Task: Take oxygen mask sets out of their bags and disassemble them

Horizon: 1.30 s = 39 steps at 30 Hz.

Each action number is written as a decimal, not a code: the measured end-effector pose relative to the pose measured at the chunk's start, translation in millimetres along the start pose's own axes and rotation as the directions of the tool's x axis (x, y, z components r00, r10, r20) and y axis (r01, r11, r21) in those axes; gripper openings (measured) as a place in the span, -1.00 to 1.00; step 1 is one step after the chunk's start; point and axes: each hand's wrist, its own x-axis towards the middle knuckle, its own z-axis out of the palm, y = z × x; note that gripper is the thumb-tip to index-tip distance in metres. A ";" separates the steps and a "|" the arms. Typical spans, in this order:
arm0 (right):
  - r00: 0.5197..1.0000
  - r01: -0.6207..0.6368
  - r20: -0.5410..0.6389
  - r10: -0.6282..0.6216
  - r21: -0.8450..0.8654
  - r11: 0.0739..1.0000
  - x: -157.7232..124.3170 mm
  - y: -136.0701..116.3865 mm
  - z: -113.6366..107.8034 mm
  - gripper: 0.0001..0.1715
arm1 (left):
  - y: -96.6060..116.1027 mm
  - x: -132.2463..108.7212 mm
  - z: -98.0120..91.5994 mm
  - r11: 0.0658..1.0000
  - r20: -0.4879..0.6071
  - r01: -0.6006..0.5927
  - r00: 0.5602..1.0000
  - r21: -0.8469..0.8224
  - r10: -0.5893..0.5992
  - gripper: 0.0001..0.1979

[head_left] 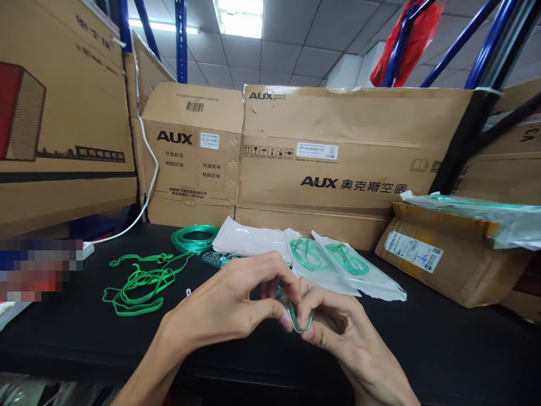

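Both hands meet above the front middle of the black table, pinching a small clear green plastic piece with a curved rim (299, 323). My left hand (236, 304) holds its left side between thumb and fingers. On the other side, my right hand (338, 327) grips the rim with thumb and bent forefinger. Fingers cover much of the piece, so its full shape is hidden. Just behind the hands lies some clear green plastic (222, 259), partly covered. Left of them is a loose tangle of green elastic cord (141, 287), with a tiny white piece (188, 292) nearby.
A coil of green tubing (192, 239) lies behind the cord. Beside it are a white packet (249, 239) and two packets with green tubing (310, 256) (349, 262). An open carton (456, 254) stands right; large cardboard boxes (346, 146) wall the back. A white cable (150, 180) hangs left.
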 end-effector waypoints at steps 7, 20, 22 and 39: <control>0.999 -0.036 0.037 0.034 0.048 0.998 0.7 -1.1 6.3 -0.91 | -0.3 2.3 -4.5 0.999 0.051 0.038 0.998 0.000 -0.038 -0.74; 0.978 0.100 -0.175 -0.113 -0.083 0.992 2.2 -1.0 7.7 -0.82 | -2.9 -1.1 -9.6 0.997 0.010 0.053 0.999 -0.064 -0.052 -0.77; 0.967 0.136 -0.200 -0.159 -0.123 0.983 2.9 -1.5 11.3 -0.78 | -3.0 -2.3 -10.2 0.998 -0.016 0.027 0.999 -0.063 -0.028 -0.79; 0.907 0.298 -0.184 -0.378 -0.354 0.886 -2.4 0.5 17.8 -0.57 | 8.4 -1.8 -13.8 0.992 -0.015 -0.113 0.993 0.048 0.114 -0.82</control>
